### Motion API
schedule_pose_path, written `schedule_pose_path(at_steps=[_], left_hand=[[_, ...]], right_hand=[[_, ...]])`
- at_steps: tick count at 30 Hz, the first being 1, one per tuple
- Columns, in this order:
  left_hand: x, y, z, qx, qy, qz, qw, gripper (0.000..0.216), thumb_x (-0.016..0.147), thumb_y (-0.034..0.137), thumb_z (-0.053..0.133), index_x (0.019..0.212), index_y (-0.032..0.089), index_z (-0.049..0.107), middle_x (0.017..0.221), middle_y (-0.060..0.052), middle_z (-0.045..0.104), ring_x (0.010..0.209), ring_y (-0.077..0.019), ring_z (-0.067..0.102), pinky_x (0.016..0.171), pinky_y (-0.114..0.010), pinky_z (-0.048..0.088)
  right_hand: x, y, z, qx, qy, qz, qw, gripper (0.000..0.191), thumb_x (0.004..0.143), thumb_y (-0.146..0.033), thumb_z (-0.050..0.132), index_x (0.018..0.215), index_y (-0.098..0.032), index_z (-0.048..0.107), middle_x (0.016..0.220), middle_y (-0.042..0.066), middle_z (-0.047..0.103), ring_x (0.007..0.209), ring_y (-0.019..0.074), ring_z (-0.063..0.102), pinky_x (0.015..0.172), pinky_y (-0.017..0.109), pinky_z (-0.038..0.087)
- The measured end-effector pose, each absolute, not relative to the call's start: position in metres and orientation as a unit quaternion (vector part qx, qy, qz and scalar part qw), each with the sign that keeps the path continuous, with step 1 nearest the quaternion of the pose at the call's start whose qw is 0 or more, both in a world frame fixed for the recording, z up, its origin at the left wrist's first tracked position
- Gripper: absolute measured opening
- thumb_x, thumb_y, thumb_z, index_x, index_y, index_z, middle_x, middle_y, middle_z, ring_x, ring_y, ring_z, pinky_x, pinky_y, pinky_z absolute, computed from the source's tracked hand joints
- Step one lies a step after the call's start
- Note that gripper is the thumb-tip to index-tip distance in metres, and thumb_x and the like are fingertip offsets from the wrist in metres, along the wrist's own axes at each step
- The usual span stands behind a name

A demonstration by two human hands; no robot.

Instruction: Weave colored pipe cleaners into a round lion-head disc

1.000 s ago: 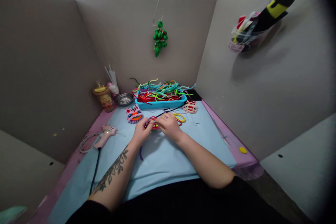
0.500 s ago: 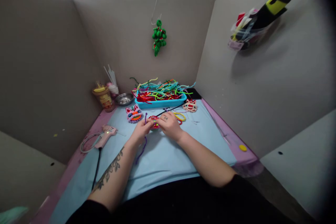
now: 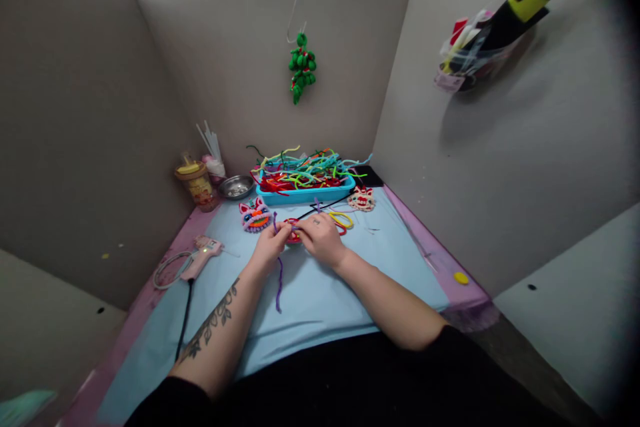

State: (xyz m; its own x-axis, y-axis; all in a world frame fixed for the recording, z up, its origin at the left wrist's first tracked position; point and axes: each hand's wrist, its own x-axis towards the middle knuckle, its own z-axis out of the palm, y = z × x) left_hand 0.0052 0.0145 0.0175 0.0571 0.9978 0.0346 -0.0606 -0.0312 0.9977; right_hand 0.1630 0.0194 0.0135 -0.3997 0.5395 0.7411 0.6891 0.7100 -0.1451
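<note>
My left hand (image 3: 270, 243) and my right hand (image 3: 323, 238) meet above the blue table cover, fingertips pinched together. Between them is a small red craft piece (image 3: 293, 235), partly hidden by the fingers. A purple pipe cleaner (image 3: 279, 287) runs through my left fingers, one end standing up and the other hanging toward me. More purple shows at my right fingertips. Close to my left hand lies a pink and purple animal-head figure (image 3: 256, 217) with an orange mouth. Beyond my right hand are yellow loops (image 3: 343, 218) and a cream and red animal-head figure (image 3: 362, 199).
At the back stands a blue tray (image 3: 305, 199) heaped with coloured pipe cleaners. A pink glue gun (image 3: 203, 257) with a cord lies left, near a lidded cup (image 3: 197, 183) and a metal bowl (image 3: 236, 187). Grey partitions enclose the table; a yellow disc (image 3: 461, 278) is at right.
The hanging end of the purple pipe cleaner has swung to a straighter position. A purple strand now shows at the right fingertips over the red piece. Both hands stay close together.
</note>
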Motion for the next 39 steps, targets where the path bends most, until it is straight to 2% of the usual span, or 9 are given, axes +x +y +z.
schedule_pose_path(at_steps=[2, 6, 12, 15, 18, 21, 28, 33, 39], left_hand=[[0.004, 0.013, 0.018, 0.538, 0.455, 0.514, 0.488, 0.031, 0.070, 0.045, 0.064, 0.071, 0.014, 0.056, 0.054, 0.004, 0.050, 0.044, -0.0049, 0.035, 0.043, -0.019, 0.025], [0.001, 0.013, 0.018, 0.615, 0.425, 0.523, 0.409, 0.028, 0.072, 0.040, 0.064, 0.086, 0.015, 0.061, 0.077, -0.003, 0.062, 0.065, -0.0115, 0.053, 0.061, -0.023, 0.040], [-0.004, 0.014, 0.019, 0.713, 0.438, 0.486, 0.253, 0.015, 0.076, 0.032, 0.058, 0.076, 0.018, 0.062, 0.073, -0.003, 0.058, 0.070, -0.0148, 0.051, 0.067, -0.026, 0.039], [-0.004, 0.013, 0.020, 0.725, 0.442, 0.476, 0.229, 0.018, 0.079, 0.032, 0.054, 0.071, 0.018, 0.059, 0.071, -0.002, 0.055, 0.070, -0.0150, 0.049, 0.067, -0.026, 0.038], [-0.002, 0.012, 0.019, 0.703, 0.449, 0.479, 0.273, 0.022, 0.080, 0.036, 0.053, 0.070, 0.017, 0.056, 0.066, 0.000, 0.052, 0.064, -0.0132, 0.046, 0.063, -0.025, 0.036], [0.000, 0.012, 0.019, 0.664, 0.445, 0.466, 0.380, 0.027, 0.077, 0.041, 0.056, 0.069, 0.016, 0.054, 0.063, 0.002, 0.051, 0.059, -0.0108, 0.043, 0.059, -0.023, 0.034], [0.000, 0.012, 0.024, 0.597, 0.457, 0.417, 0.510, 0.035, 0.064, 0.046, 0.067, 0.060, 0.015, 0.051, 0.050, 0.005, 0.042, 0.048, -0.0075, 0.033, 0.049, -0.023, 0.025], [-0.003, 0.011, 0.027, 0.550, 0.479, 0.426, 0.536, 0.038, 0.058, 0.048, 0.072, 0.060, 0.016, 0.053, 0.045, 0.006, 0.040, 0.043, -0.0060, 0.030, 0.045, -0.023, 0.021], [-0.005, 0.012, 0.027, 0.548, 0.447, 0.463, 0.534, 0.041, 0.060, 0.048, 0.073, 0.076, 0.013, 0.060, 0.058, 0.001, 0.054, 0.048, -0.0065, 0.039, 0.047, -0.022, 0.025]], right_hand=[[0.162, 0.018, 0.013, -0.375, -0.828, -0.068, 0.411, 0.018, 0.089, -0.024, 0.047, 0.092, -0.018, 0.063, 0.080, 0.006, 0.066, 0.080, 0.0181, 0.053, 0.078, 0.032, 0.033], [0.162, 0.017, 0.015, -0.386, -0.818, -0.014, 0.426, 0.014, 0.087, -0.020, 0.048, 0.086, -0.018, 0.062, 0.082, 0.006, 0.067, 0.081, 0.0184, 0.056, 0.078, 0.032, 0.036], [0.158, 0.017, 0.013, -0.383, -0.789, 0.080, 0.473, 0.012, 0.085, -0.020, 0.048, 0.080, -0.018, 0.059, 0.075, 0.003, 0.064, 0.074, 0.0164, 0.057, 0.073, 0.028, 0.040], [0.157, 0.018, 0.011, -0.376, -0.785, 0.119, 0.478, 0.012, 0.085, -0.020, 0.047, 0.079, -0.018, 0.057, 0.073, 0.002, 0.063, 0.070, 0.0153, 0.056, 0.068, 0.026, 0.040], [0.158, 0.019, 0.011, -0.371, -0.799, 0.095, 0.464, 0.013, 0.086, -0.019, 0.047, 0.080, -0.018, 0.058, 0.077, 0.003, 0.064, 0.074, 0.0160, 0.056, 0.071, 0.027, 0.040], [0.163, 0.021, 0.012, -0.366, -0.823, 0.021, 0.433, 0.014, 0.085, -0.017, 0.047, 0.082, -0.018, 0.060, 0.078, 0.004, 0.065, 0.078, 0.0172, 0.054, 0.074, 0.030, 0.037], [0.168, 0.021, 0.020, -0.336, -0.874, -0.131, 0.327, 0.015, 0.083, -0.017, 0.049, 0.078, -0.018, 0.063, 0.067, 0.005, 0.059, 0.074, 0.0187, 0.048, 0.071, 0.033, 0.029], [0.165, 0.021, 0.019, -0.350, -0.869, -0.107, 0.332, 0.015, 0.084, -0.017, 0.049, 0.078, -0.018, 0.062, 0.069, 0.005, 0.060, 0.074, 0.0182, 0.049, 0.071, 0.032, 0.030], [0.161, 0.023, 0.013, -0.396, -0.820, 0.008, 0.413, 0.013, 0.085, -0.019, 0.048, 0.078, -0.018, 0.059, 0.074, 0.004, 0.064, 0.073, 0.0165, 0.056, 0.072, 0.028, 0.037]])
